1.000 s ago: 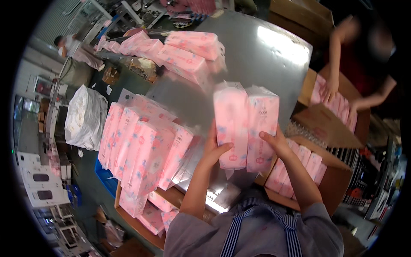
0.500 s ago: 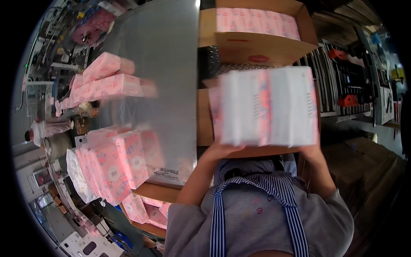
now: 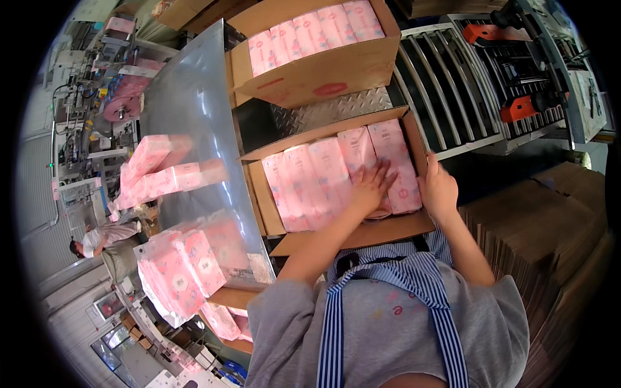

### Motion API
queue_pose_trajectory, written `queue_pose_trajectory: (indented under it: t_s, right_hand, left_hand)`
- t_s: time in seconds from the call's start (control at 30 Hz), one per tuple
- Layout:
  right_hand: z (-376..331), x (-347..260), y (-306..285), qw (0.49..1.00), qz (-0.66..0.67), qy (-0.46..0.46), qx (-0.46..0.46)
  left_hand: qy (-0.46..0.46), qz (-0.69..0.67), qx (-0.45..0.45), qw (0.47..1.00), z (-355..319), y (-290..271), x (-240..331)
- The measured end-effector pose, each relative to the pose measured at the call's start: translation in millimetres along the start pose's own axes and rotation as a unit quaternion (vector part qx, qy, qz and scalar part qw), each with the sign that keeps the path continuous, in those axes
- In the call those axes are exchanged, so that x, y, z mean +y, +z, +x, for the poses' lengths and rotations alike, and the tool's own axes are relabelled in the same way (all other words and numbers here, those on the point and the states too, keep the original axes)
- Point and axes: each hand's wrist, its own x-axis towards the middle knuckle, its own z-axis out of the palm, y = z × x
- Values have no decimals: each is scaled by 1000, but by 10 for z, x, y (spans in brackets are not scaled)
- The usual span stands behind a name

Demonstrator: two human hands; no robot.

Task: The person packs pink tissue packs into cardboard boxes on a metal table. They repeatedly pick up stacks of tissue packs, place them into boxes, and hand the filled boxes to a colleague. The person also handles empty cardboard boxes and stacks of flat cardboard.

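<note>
In front of me an open cardboard box (image 3: 336,240) holds a row of several pink plastic-wrapped packs (image 3: 323,178), which look like tissue packs. My left hand (image 3: 370,189) lies on the packs toward the right end of the row, its fingers spread and pressing the wrapper. At the box's right wall is my right hand (image 3: 441,191), its fingers closed over the cardboard edge.
Beyond it stands a second open box (image 3: 336,68) with similar packs. A metal table (image 3: 194,84) on the left carries stacked pink packs (image 3: 174,265). Roller conveyor (image 3: 433,90) runs at the upper right; flattened cardboard (image 3: 543,226) is piled right. A person (image 3: 103,238) is far left.
The packs that both hands carried over the box are now down inside it. My left hand has come to rest on the row, my right on the box wall. The view has turned.
</note>
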Motion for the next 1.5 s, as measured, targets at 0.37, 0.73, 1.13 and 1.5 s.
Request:
queue_pose_trajectory:
  t_s: [0.37,0.73,1.13,1.5]
  right_hand:
    - [634,695,-375,989,-145,5,-17]
    - [480,520,-350,853,-42,-320,-411]
    - [1078,665,106,971,-56,-227,44]
    - [3050,2367,-289,991,-29,59,113]
  left_hand:
    - [-412,107,289,858,-1215,-396,-1008]
    - [-281,-99,64,952,-670,-505,-603]
    - [-430,-332,294,786,-720,286,-748]
    - [-453,-625,299,560,1458,165,-41]
